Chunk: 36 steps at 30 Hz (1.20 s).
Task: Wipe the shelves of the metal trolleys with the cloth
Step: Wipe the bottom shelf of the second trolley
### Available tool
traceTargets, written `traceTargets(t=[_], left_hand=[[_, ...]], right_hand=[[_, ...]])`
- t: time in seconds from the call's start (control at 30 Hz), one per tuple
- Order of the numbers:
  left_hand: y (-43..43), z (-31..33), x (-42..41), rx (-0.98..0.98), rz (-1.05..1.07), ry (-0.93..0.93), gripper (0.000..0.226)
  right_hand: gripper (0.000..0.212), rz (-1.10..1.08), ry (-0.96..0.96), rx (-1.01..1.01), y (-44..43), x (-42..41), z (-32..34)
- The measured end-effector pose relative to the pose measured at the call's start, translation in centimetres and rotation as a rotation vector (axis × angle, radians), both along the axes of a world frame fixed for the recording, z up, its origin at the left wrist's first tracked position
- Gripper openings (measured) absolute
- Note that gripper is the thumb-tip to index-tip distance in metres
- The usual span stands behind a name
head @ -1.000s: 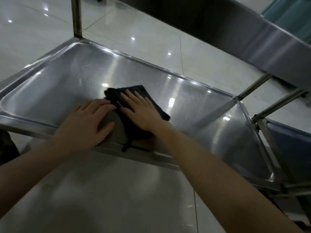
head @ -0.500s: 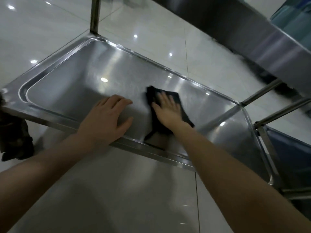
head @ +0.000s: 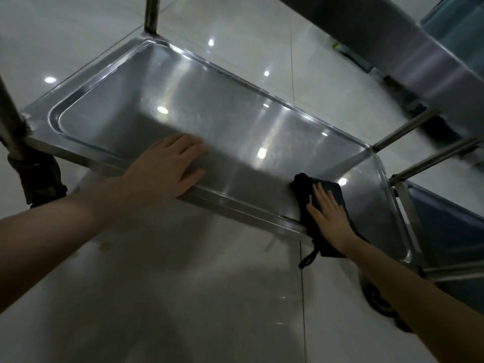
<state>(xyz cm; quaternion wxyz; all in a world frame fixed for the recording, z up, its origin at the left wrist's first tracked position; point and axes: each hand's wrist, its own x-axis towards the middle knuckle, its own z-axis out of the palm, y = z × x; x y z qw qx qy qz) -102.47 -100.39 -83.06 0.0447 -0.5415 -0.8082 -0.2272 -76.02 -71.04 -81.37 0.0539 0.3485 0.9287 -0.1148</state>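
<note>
The low shelf (head: 209,106) of a metal trolley is a shiny steel tray with a raised rim. My right hand (head: 328,216) lies flat, fingers together, pressing a dark cloth (head: 303,195) onto the shelf near its right front corner. Part of the cloth and a small loop hang over the front rim. My left hand (head: 167,166) rests flat on the front rim near the middle, fingers spread onto the shelf and holding nothing.
A higher steel shelf (head: 419,56) slants across the top right. Upright posts stand at the back (head: 152,11) and far left (head: 10,121). A second trolley's shelf (head: 450,226) adjoins on the right, with a wheel (head: 377,299) below. Glossy tiled floor lies all around.
My right hand has slid the cloth to the right along the shelf, from near the middle to the right front corner. My left hand has stayed on the front rim.
</note>
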Motion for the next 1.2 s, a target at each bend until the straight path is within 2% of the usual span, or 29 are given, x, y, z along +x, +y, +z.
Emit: traceTargets(t=[0.1,0.2,0.3,0.4,0.5,0.6,0.67,0.77,0.87,1.0,1.1,1.2], left_hand=[[-0.4,-0.3,-0.3,0.054,0.024,-0.032,0.052],[-0.1,0.0,-0.8,0.217,0.136,-0.236,0.036],[-0.5,0.0,-1.2,0.23,0.147,-0.241,0.033],[-1.9,-0.1,-1.4,0.172,0.152,-0.196,0.042],[-3.8,-0.2,-1.2,0.092,0.108,-0.101,0.053],[-5.9,-0.5,-1.4,0.057,0.081,-0.007,0.055],[-7.0,-0.7,-1.7,0.06,0.071,0.013,0.055],[-7.9,-0.6,-1.8,0.099,0.08,-0.046,0.057],[-8.3,-0.1,-2.0,0.164,0.12,-0.11,0.056],[-9.6,0.1,-2.8,0.158,0.183,-0.08,0.054],[-11.0,0.1,-3.6,0.14,0.231,-0.059,0.054],[-12.1,-0.4,-4.2,0.154,0.242,-0.007,0.051]], right_hand=[[0.059,0.243,0.022,0.035,-4.5,-1.6,0.0],[0.059,0.575,0.041,0.063,-10.4,-6.9,0.0],[0.06,0.696,0.064,0.137,-14.8,-12.3,-0.6],[0.058,0.776,0.108,0.141,-14.6,-11.5,-0.5],[0.058,0.706,0.123,0.064,-10.0,-4.8,0.0],[0.062,0.544,0.03,0.117,-5.5,1.8,0.8],[0.064,0.508,-0.032,0.143,-5.1,3.0,1.0],[0.063,0.59,-0.033,0.155,-7.8,-0.9,0.8],[0.063,0.75,-0.01,0.176,-12.7,-8.7,0.3],[0.058,0.804,0.078,0.156,-20.8,-18.5,-0.9],[0.057,0.806,0.135,0.156,-21.9,-19.1,-1.3],[0.061,0.855,0.133,0.142,-18.0,-14.3,-0.8]])
